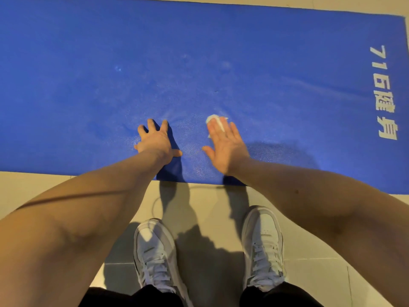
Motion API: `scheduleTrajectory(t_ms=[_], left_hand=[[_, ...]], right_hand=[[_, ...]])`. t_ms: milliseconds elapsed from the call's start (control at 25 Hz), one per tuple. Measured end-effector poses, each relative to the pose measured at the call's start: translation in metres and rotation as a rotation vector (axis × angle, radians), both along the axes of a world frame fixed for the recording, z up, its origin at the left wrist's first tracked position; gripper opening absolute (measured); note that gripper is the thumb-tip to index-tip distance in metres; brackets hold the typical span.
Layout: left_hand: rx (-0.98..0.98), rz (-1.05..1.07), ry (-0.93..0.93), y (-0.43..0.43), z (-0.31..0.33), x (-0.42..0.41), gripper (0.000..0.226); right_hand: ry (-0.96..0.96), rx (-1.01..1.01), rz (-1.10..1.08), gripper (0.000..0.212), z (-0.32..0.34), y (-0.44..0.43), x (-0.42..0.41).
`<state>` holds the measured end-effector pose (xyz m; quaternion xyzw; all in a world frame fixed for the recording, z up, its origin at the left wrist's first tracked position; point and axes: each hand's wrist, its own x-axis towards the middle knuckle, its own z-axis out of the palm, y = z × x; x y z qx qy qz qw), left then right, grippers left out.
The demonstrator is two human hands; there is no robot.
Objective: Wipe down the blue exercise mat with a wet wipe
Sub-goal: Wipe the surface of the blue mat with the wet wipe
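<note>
The right hand [225, 142] presses a white wet wipe [215, 121] flat on the blue mat [221, 52]; the left hand [156, 140] rests spread beside it, seemingly bracing. White shoes [155, 251] stand on the tiled floor [332, 273].

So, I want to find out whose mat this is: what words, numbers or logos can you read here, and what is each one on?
"716健身": white print near the right end of the blue exercise mat, turned sideways so it runs top to bottom in the view.
White shoes: no brand or mark can be read.
Wet wipe: no text shows.
</note>
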<state>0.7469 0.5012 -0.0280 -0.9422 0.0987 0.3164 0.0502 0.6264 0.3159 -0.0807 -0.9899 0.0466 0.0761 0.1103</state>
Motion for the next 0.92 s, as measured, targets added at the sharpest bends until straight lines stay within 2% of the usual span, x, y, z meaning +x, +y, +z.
scheduleTrajectory(t_ms=[160, 240, 280, 440, 560, 680, 760, 840, 920], left_hand=[[0.001, 0.004, 0.007, 0.0, 0.0, 0.001, 0.113], [0.003, 0.002, 0.007, -0.001, 0.001, 0.002, 0.111], [0.004, 0.003, 0.011, -0.002, 0.002, 0.003, 0.109], [0.033, 0.013, 0.037, -0.006, 0.001, 0.007, 0.112], [0.035, 0.017, 0.033, -0.006, 0.001, 0.008, 0.109], [0.033, 0.027, 0.039, -0.006, 0.002, 0.008, 0.105], [0.04, 0.023, 0.047, -0.006, 0.003, 0.008, 0.107], [0.036, 0.018, 0.049, -0.007, 0.003, 0.009, 0.107], [0.034, 0.023, 0.044, -0.007, 0.003, 0.009, 0.106]], right_hand=[[0.128, -0.063, -0.372, 0.079, 0.005, -0.041, 0.005], [0.135, -0.11, -0.412, 0.08, 0.009, -0.025, 0.016], [0.144, -0.087, -0.361, 0.08, 0.01, -0.011, 0.021], [0.131, 0.016, 0.075, 0.076, 0.01, 0.056, 0.03], [0.101, 0.017, 0.182, 0.071, 0.01, 0.041, 0.034], [0.118, -0.012, -0.022, 0.072, 0.01, -0.015, 0.041], [0.218, -0.085, -0.225, 0.073, 0.015, -0.046, 0.049], [0.298, -0.161, -0.371, 0.075, 0.015, -0.045, 0.059], [0.292, -0.151, -0.371, 0.077, 0.018, -0.016, 0.066]])
